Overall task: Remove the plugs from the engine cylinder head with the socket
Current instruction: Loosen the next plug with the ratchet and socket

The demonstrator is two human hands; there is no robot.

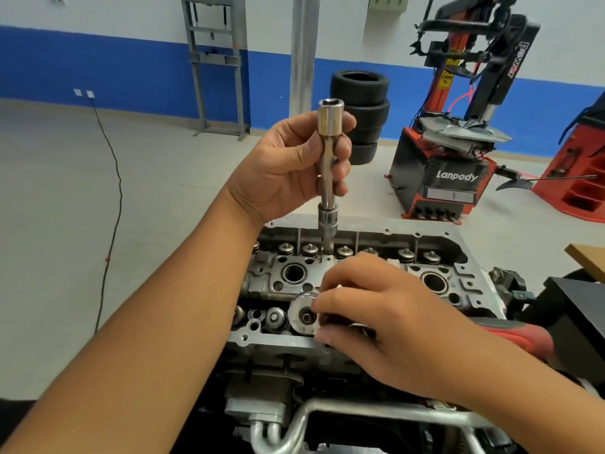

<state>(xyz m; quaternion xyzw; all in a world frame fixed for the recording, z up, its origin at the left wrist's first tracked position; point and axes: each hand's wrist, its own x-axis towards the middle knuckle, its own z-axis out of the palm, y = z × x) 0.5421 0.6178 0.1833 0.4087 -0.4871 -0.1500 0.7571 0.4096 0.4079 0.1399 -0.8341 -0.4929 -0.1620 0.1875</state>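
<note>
The left hand (288,165) has its fingers (340,149) curled around a long chrome socket (328,165), held upright above the cylinder head (360,276), its lower end over the middle plug well. The right hand (386,326) pinches the round head of a ratchet (304,314) lying on the cylinder head, its red handle (520,332) trailing right.

If the socket seats off-square, it could likely slip or round a plug; a loose grip could drop it into the valve gear.

Two open plug wells show (293,272); others are hidden. One socket, one ratchet. Behind, three stacked tyres (360,116) and one tyre changer (458,126).
</note>
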